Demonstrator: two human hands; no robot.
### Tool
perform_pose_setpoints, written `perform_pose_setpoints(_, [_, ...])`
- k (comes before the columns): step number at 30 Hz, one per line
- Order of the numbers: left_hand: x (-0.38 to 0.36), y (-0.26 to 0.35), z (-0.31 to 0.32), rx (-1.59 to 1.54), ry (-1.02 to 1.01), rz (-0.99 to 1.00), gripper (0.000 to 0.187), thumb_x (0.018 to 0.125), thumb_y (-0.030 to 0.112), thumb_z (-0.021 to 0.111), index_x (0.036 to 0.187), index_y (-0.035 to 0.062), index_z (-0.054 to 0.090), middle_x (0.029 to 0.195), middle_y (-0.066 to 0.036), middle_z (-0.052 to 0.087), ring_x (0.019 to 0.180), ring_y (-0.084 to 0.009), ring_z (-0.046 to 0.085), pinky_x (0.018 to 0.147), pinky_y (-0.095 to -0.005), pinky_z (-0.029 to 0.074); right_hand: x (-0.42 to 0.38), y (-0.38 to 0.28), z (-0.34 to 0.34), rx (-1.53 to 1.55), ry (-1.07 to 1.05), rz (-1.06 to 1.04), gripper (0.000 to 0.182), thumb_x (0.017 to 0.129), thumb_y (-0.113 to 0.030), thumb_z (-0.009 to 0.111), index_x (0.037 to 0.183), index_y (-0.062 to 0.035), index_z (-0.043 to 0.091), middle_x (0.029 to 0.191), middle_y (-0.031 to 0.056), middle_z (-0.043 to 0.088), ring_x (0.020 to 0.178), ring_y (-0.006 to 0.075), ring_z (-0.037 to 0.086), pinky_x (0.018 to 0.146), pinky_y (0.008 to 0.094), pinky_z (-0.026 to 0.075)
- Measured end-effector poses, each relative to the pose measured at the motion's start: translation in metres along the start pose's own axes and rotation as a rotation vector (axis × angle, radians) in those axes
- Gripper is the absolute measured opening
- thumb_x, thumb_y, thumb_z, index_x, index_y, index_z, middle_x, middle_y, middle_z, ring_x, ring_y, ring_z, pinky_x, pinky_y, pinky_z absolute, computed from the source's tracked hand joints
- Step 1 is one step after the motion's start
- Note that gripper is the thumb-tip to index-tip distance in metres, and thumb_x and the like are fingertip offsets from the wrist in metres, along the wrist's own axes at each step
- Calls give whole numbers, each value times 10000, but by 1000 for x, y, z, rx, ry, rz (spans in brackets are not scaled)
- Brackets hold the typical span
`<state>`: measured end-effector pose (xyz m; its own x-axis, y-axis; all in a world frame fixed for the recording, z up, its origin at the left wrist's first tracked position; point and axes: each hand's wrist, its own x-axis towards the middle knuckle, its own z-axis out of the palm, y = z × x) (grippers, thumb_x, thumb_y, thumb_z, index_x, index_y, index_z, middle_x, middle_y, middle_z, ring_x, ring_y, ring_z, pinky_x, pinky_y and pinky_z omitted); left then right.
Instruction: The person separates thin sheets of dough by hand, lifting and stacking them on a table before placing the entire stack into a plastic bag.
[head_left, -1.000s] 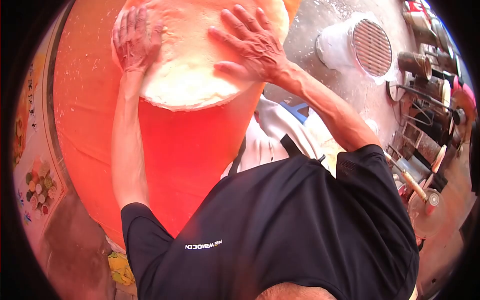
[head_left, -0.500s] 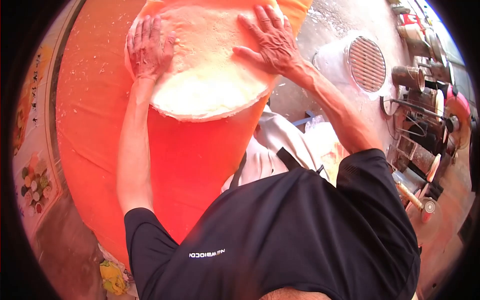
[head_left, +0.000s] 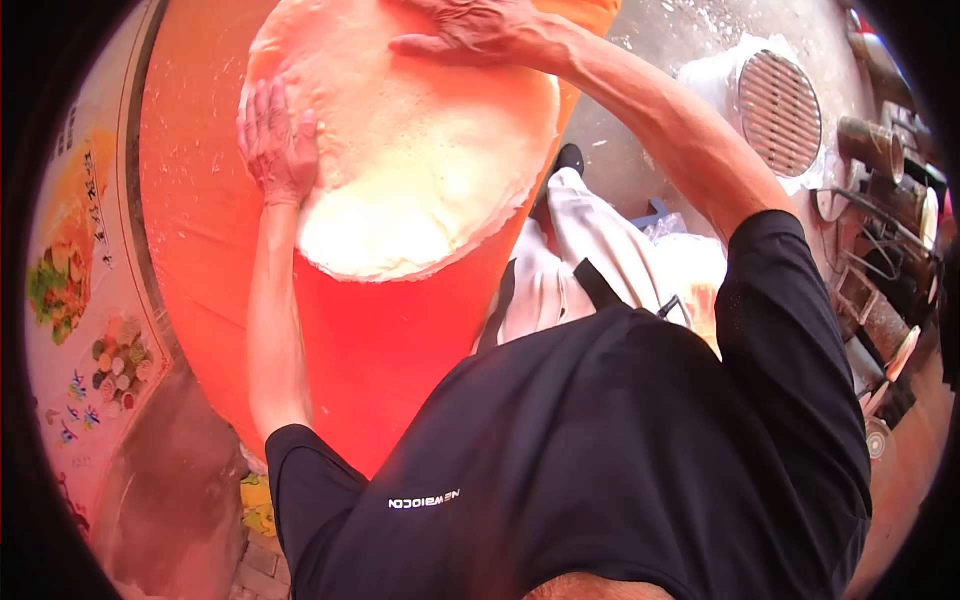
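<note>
A large round flat piece of dough (head_left: 410, 180) lies on the orange cloth-covered table (head_left: 230, 320). It is pale, thick at its near edge and overexposed there. My left hand (head_left: 280, 145) lies flat along the dough's left edge with the fingers pointing away from me. At the top of the view, my right hand (head_left: 475, 28) rests palm down on the far right part of the dough. Its thumb is stretched out to the left, while the picture's upper edge cuts off part of the fingers. Neither hand grips anything.
To the right, a white-wrapped round container with a slatted top (head_left: 780, 110) stands on the floor. Metal stands and cylinders (head_left: 870, 150) crowd the far right. A printed wall panel (head_left: 70, 250) runs along the left. A yellow bag (head_left: 258, 503) lies below the table.
My right hand has slid up and leftward across the dough, toward the far side. My left hand has come slightly nearer. The view has shifted, so more of the dough's near part shows.
</note>
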<state>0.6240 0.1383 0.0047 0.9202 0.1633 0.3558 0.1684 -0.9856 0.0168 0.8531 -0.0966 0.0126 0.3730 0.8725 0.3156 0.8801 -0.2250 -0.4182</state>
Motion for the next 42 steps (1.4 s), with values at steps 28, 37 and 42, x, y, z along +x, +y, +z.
perform_pose_setpoints(28, [-90,0,-44,-1709,-11,-1163,569,989,390,467,1416,27,368,1348,-141,503,1226,-316,514,1017,-480,448,-57,30,-7,764,45,571,778,819,-503,623,1429,-84,383,1414,177,468,1351,327,393,1121,414,300])
perform_pose_setpoints(37, [-100,22,-28,-1510,1,-1194,526,997,378,454,1375,17,398,1296,-151,544,1108,-318,594,934,-456,518,-55,26,-20,809,38,632,637,814,-437,599,1353,-108,516,1299,165,583,1245,313,511,1046,409,385])
perform_pose_setpoints(42, [-93,33,-32,-1408,79,-1188,448,991,292,501,1317,-8,439,1233,-145,565,1046,-281,614,859,-413,550,-56,25,-23,950,48,595,558,810,-417,617,1272,-105,598,1212,112,647,1148,222,580,979,365,440])
